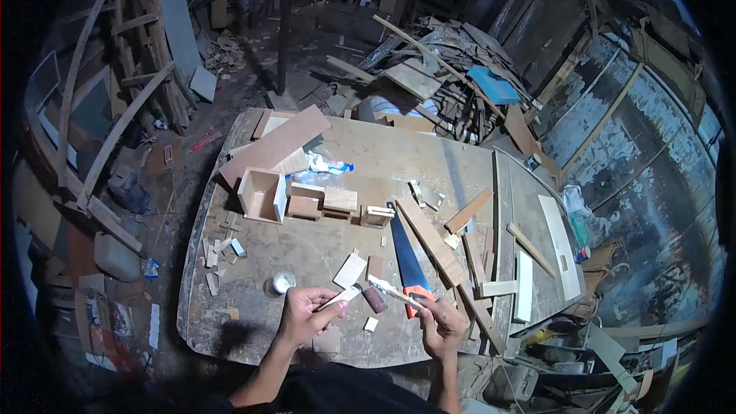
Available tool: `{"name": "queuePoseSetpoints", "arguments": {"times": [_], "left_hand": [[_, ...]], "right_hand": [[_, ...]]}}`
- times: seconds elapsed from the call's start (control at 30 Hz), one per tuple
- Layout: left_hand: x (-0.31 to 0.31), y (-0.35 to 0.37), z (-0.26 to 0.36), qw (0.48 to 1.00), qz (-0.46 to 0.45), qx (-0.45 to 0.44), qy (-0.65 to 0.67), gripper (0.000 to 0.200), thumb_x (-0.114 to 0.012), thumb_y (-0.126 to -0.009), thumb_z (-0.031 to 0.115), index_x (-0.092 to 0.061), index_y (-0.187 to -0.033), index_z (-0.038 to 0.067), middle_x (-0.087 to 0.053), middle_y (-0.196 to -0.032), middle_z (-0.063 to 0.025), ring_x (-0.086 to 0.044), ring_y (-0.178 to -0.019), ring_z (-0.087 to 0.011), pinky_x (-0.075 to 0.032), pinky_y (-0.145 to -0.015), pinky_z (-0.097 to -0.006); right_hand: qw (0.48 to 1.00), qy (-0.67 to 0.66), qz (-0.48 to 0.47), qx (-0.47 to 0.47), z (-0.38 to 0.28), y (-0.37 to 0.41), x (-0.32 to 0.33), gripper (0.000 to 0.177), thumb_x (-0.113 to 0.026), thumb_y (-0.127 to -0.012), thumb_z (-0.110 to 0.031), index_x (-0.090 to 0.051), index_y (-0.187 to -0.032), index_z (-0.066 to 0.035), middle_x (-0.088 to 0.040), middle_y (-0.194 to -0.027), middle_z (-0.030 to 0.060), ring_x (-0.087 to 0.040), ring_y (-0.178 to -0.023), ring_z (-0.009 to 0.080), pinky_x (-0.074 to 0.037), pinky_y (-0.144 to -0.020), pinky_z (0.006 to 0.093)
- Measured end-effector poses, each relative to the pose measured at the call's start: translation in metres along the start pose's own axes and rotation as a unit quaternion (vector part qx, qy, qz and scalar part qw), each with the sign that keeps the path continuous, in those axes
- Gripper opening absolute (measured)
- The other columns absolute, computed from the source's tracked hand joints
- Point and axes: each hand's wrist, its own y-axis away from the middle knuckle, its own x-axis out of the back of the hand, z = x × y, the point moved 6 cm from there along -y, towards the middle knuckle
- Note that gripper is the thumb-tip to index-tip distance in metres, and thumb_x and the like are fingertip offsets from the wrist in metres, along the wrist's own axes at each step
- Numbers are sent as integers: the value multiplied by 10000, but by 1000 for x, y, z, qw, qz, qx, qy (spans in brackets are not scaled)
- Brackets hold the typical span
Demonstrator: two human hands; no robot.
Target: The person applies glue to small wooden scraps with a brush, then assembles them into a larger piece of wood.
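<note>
My left hand (pixel 310 313) pinches a small thin wood piece (pixel 342 296) over the near part of the table. From the right, my right hand (pixel 443 326) grips a thin wooden stick (pixel 397 293) whose tip carries a white, paste-like smear, close to that piece. Between the hands on the tabletop lie a dark reddish-brown block (pixel 375 298), a pale flat wood piece (pixel 350 269) and a small white square (pixel 370 324). A round tub of white paste (pixel 284 283) stands just beyond my left hand. Partly behind my right hand is a handsaw (pixel 404 249) with an orange handle.
Several small wooden boxes (pixel 262 194) stand in a row across the worktable (pixel 383 149), with a wide board (pixel 280 146) and a crumpled plastic packet (pixel 330 165) behind. Wood strips (pixel 429 241) lie to the right, small offcuts (pixel 218 249) to the left. Scrap wood (pixel 460 69) is heaped beyond.
</note>
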Motion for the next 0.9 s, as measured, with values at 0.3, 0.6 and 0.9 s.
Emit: {"name": "queuePoseSetpoints", "arguments": {"times": [0.3, 0.6, 0.9], "left_hand": [[-1, 12, 16, 1000, -1, -27, -1, 203, -731, -887, 76, -706, -1031, -64, -712, -798, -60, -574, -622, -22, -399, -513, -176], [1, 19, 16, 1000, 8, -26, -9, 206, -727, -892, 55, -699, -1045, -79, -718, -830, -80, -641, -711, -58, -470, -590, -190], [-2, 22, 12, 999, 9, -36, 3, 206, -723, -886, 14, -691, -1057, -97, -725, -912, -109, -676, -798, -93, -531, -687, -216]], "right_hand": [[997, 30, -41, 56, -8, -8, -4, 176, -725, -810, 55, -753, -969, -13, -515, -621, 42, -464, -509, 120, -348, -488, 275], [993, 6, -84, 81, -19, -9, -9, 183, -715, -801, 60, -745, -976, 20, -522, -617, 50, -438, -515, 117, -311, -492, 271], [995, -59, -54, 52, -17, -12, -4, 125, -670, -853, 43, -742, -956, 43, -516, -601, 52, -465, -517, 108, -317, -485, 268]]}}
